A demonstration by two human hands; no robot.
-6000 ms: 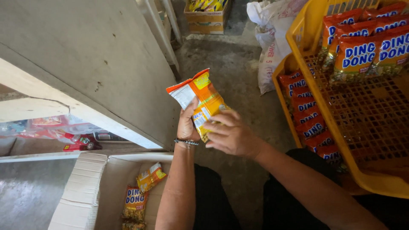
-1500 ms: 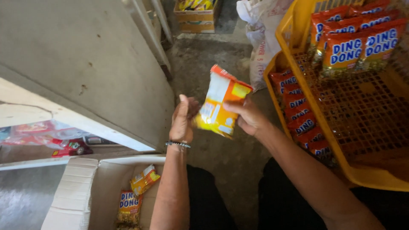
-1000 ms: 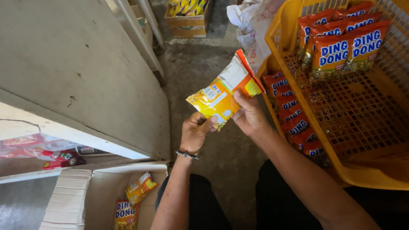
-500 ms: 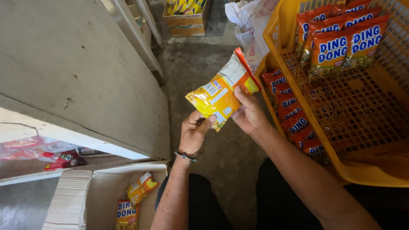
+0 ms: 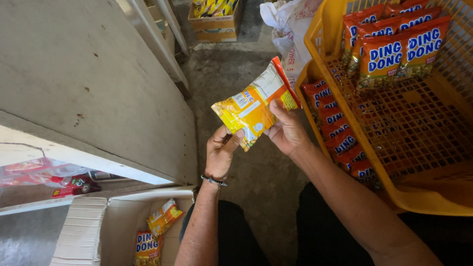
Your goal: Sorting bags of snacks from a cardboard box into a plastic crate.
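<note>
1. Head view: both hands hold one yellow-and-orange snack pack (image 5: 256, 106) up over the floor, back side toward the camera, as if to read it.
2. The left hand (image 5: 220, 150) pinches its lower edge, thumb on top; the right hand (image 5: 286, 132) closes on its right side.
3. A yellow crate (image 5: 394, 187) at right holds red packs (image 5: 394, 51); an open carton (image 5: 93, 231) lower left holds a few more.
4. Bare concrete floor (image 5: 231, 74), a grey board (image 5: 79, 83) at left.

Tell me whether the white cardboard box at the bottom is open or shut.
Open. The white cardboard box has its flaps folded outward, and snack packets are visible lying inside it.
</note>
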